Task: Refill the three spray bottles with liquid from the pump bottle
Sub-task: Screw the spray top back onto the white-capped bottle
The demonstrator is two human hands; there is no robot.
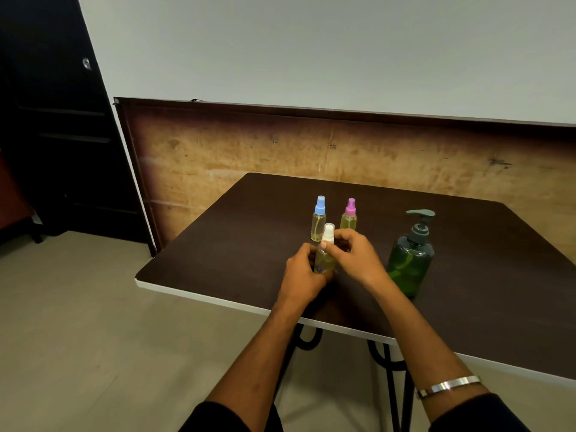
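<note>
Nearest us on the dark brown tabletop, we held the small clear spray bottle with the white cap upright, its long axis vertical: our left hand curled round its lower body while our right hand, the nearer one to the top, pinched at the white cap from the right, apparently to unscrew it. The green translucent pump bottle stood just right of our right hand, and farther back stood the blue-capped clear spray bottle and pink-capped clear spray bottle. Our fingers hid the held bottle's base and liquid level.
</note>
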